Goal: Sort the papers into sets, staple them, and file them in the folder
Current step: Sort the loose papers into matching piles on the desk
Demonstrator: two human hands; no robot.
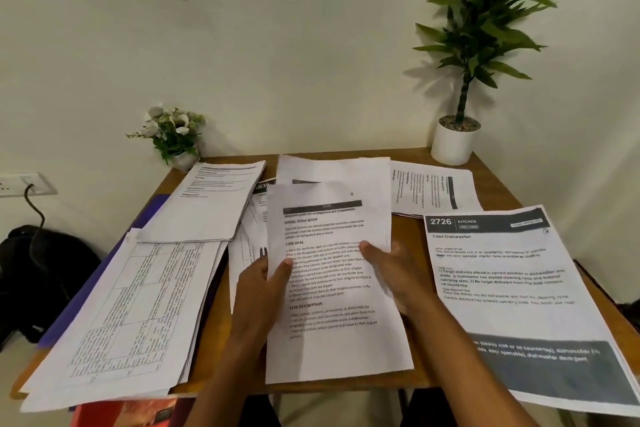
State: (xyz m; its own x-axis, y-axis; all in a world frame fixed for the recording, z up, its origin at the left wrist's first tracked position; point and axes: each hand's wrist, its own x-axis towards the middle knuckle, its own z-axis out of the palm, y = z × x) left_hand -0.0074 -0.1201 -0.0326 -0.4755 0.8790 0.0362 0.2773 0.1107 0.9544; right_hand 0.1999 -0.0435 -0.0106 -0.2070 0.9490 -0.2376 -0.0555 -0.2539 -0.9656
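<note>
Both my hands hold a printed text sheet (329, 288) up over the middle of the wooden table (408, 229). My left hand (263, 288) grips its left edge, thumb on the page. My right hand (391, 270) grips its right edge. To the left lie a pile of table-printed sheets (138, 315) and a second stack (207, 204) further back. A sheet headed "2726 Kitchen" (512, 288) lies at the right. More pages lie at the back middle (332, 168) and back right (433, 191). A purple folder (86, 288) shows under the left piles. No stapler is visible.
A small flower pot (173, 139) stands at the back left corner and a tall plant in a white pot (453, 142) at the back right. A black bag (38, 274) sits left of the table, below a wall socket (24, 184). A red object (138, 412) is at the front edge.
</note>
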